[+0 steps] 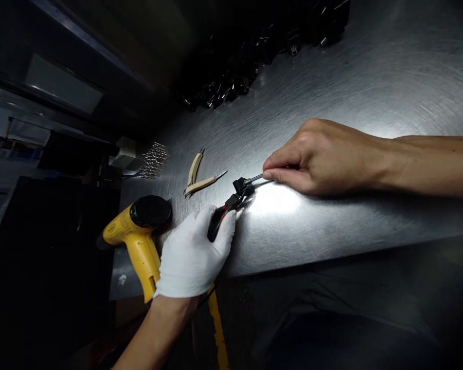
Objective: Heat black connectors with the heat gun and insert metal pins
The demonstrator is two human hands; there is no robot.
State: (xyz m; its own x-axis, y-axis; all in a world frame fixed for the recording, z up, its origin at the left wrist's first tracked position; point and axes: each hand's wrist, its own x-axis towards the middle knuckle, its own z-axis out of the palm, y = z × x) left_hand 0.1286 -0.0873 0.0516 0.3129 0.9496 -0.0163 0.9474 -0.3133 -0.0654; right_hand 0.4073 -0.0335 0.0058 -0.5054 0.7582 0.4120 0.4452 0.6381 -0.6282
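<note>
Your right forearm (428, 165) is cut off at three o'clock, your left forearm (156, 329) at seven. Your left hand (196, 252) hides part of the black-and-red tool (215, 224). At twelve, the dark heap (231, 82) blurs into shadow.

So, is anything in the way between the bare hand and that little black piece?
Nothing visible blocks it. The bare right hand pinches a thin rod that reaches to the little black piece. The cream-handled tool lies left of the piece, not between them.

Dim overall, corners dark. The metal table (370, 82) shows 2 bright patches, the stronger washed out below the right hand (324, 159).
</note>
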